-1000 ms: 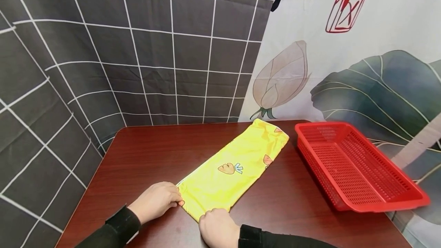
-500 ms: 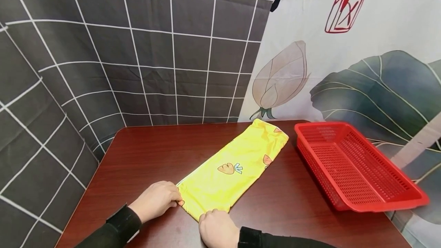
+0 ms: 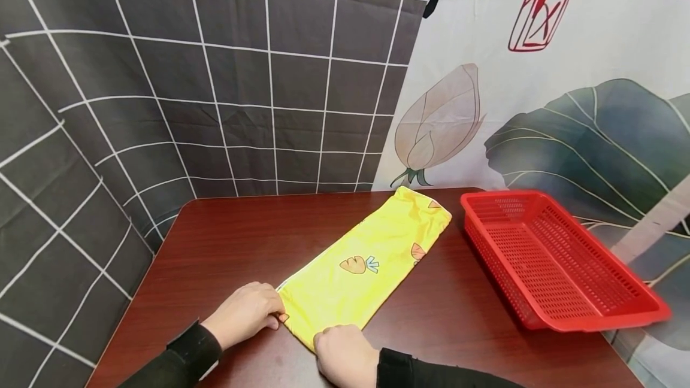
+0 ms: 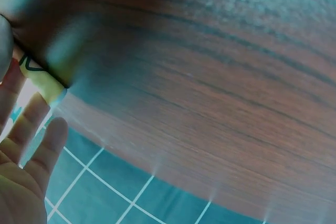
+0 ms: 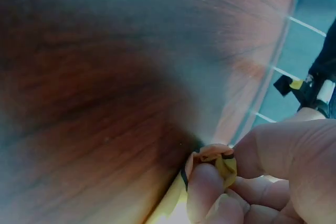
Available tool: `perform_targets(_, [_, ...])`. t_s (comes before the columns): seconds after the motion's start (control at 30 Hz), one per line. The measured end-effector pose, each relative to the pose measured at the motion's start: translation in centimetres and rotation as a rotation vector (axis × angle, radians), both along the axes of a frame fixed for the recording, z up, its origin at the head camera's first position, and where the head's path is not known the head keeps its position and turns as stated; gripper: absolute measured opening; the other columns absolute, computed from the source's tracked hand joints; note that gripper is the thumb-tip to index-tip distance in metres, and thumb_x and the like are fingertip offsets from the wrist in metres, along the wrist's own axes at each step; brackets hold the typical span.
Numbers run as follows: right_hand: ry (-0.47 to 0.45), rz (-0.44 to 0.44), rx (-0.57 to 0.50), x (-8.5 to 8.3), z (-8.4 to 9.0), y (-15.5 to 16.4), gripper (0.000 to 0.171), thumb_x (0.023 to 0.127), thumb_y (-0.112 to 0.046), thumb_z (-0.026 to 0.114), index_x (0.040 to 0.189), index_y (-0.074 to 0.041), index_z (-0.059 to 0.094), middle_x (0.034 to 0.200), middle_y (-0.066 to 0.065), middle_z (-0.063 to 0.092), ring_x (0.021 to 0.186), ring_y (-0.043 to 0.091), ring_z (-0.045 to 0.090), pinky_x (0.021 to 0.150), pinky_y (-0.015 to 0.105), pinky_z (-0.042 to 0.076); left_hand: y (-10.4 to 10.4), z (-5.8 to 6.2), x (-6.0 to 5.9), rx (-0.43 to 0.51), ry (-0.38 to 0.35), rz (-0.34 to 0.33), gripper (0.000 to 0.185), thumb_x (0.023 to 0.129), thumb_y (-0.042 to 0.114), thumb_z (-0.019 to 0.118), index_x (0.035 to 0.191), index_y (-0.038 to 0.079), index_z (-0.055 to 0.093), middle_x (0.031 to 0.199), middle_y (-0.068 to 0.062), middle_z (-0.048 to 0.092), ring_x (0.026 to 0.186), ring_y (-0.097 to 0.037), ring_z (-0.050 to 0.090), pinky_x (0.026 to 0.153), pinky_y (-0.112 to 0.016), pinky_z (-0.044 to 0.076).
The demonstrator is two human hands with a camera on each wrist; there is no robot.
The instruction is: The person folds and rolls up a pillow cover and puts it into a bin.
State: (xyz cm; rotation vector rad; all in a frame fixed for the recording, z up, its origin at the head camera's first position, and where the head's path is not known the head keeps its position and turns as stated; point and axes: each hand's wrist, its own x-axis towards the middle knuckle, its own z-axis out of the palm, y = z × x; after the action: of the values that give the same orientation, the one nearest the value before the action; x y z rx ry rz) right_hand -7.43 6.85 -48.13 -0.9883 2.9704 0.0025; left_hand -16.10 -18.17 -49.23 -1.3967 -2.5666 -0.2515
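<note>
A yellow cloth (image 3: 334, 280) with printed carrots lies folded into a long flat strip, slanting from near the person up to the far edge of the table. The left hand (image 3: 248, 313) pinches its near left corner; in the left wrist view a bit of yellow fabric (image 4: 47, 83) shows between the thumb and fingers. At the near right corner the right hand (image 3: 346, 355) grips the edge. From the right wrist view, bunched fabric (image 5: 227, 170) sits between that thumb and the fingers. Both palms hide parts of the near end.
A red perforated plastic basket (image 3: 560, 256) stands at the table's right side, its near end reaching past the edge. The dark red-brown wooden table (image 3: 237, 232) backs onto a grey checked curtain (image 3: 226, 82) and a white flower-printed hanging (image 3: 485, 29).
My right hand has shifted slightly to the right, and the near right corner of the cloth with it. The left hand stays almost where it was.
</note>
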Motion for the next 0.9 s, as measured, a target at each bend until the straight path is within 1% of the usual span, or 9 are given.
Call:
perform_targets(0.13, [-0.035, -0.006, -0.037, 0.0, 0.3, 0.3, 0.027, 0.092, -0.023, 0.072, 0.069, -0.020, 0.059, 0.061, -0.007, 0.055, 0.055, 0.005, 0.052, 0.047, 0.027, 0.040, -0.1, -0.1, 0.1, 0.016, 0.043, -0.019, 0.025, 0.078, 0.026, 0.092, 0.082, 0.031, 0.068, 0.078, 0.022, 0.061, 0.080, -0.004, 0.055, 0.075, -0.025, 0.048])
perform_targets(0.33, [-0.114, -0.018, -0.061, -0.2, 0.6, 0.6, 0.027, 0.095, -0.022, 0.071, 0.071, -0.022, 0.058, 0.061, -0.008, 0.052, 0.057, 0.004, 0.051, 0.049, 0.026, 0.038, -0.1, -0.2, 0.2, 0.042, 0.111, -0.051, 0.026, 0.078, 0.023, 0.092, 0.082, 0.032, 0.068, 0.077, 0.022, 0.060, 0.079, -0.005, 0.053, 0.073, -0.023, 0.044])
perform_targets(0.5, [-0.180, -0.057, -0.082, -0.4, 0.6, 0.7, 0.025, 0.097, -0.021, 0.070, 0.073, -0.023, 0.062, 0.063, -0.009, 0.051, 0.058, 0.004, 0.048, 0.050, 0.027, 0.038, -0.1, -0.3, 0.3, 0.038, 0.093, -0.046, 0.025, 0.079, 0.023, 0.092, 0.083, 0.032, 0.068, 0.077, 0.022, 0.060, 0.079, -0.005, 0.052, 0.075, -0.023, 0.045])
perform_targets(0.6, [-0.204, -0.068, -0.101, -0.6, 0.3, 0.8, 0.022, 0.098, -0.022, 0.069, 0.076, -0.023, 0.064, 0.064, -0.010, 0.052, 0.058, 0.004, 0.048, 0.050, 0.027, 0.039, -0.1, -0.3, 0.4, 0.032, 0.074, -0.039, 0.025, 0.080, 0.024, 0.091, 0.083, 0.032, 0.068, 0.078, 0.022, 0.059, 0.080, -0.005, 0.051, 0.076, -0.024, 0.045])
perform_targets(0.67, [-0.208, -0.061, -0.120, -0.8, -0.1, 1.0, 0.019, 0.098, -0.021, 0.069, 0.079, -0.022, 0.065, 0.065, -0.010, 0.052, 0.058, 0.004, 0.048, 0.050, 0.027, 0.040, -0.2, -0.4, 0.3, 0.030, 0.070, -0.040, 0.025, 0.079, 0.023, 0.091, 0.083, 0.033, 0.068, 0.078, 0.022, 0.059, 0.080, -0.005, 0.051, 0.076, -0.025, 0.046])
perform_targets(0.77, [-0.209, -0.061, -0.134, -1.2, -1.3, 1.2, 0.018, 0.099, -0.021, 0.066, 0.082, -0.021, 0.063, 0.064, -0.010, 0.050, 0.056, 0.003, 0.045, 0.049, 0.029, 0.040, -0.2, -0.4, 0.3, 0.031, 0.074, -0.046, 0.024, 0.078, 0.024, 0.091, 0.084, 0.033, 0.069, 0.079, 0.022, 0.060, 0.081, -0.005, 0.052, 0.077, -0.025, 0.046])
perform_targets(0.83, [-0.181, -0.064, -0.120, -1.4, -1.9, 1.4, 0.017, 0.099, -0.020, 0.066, 0.082, -0.019, 0.061, 0.064, -0.009, 0.050, 0.055, 0.005, 0.046, 0.049, 0.031, 0.040, -0.2, -0.3, 0.2, 0.033, 0.081, -0.053, 0.022, 0.078, 0.025, 0.091, 0.084, 0.033, 0.071, 0.080, 0.021, 0.062, 0.081, -0.005, 0.054, 0.077, -0.025, 0.046])
perform_targets(0.9, [-0.142, -0.077, -0.091, -1.4, -1.9, 1.3, 0.019, 0.099, -0.021, 0.066, 0.082, -0.018, 0.058, 0.063, -0.006, 0.051, 0.053, 0.007, 0.048, 0.047, 0.032, 0.040, -0.3, -0.3, 0.1, 0.034, 0.086, -0.061, 0.020, 0.079, 0.027, 0.091, 0.085, 0.033, 0.073, 0.082, 0.020, 0.064, 0.082, -0.005, 0.055, 0.077, -0.024, 0.046])
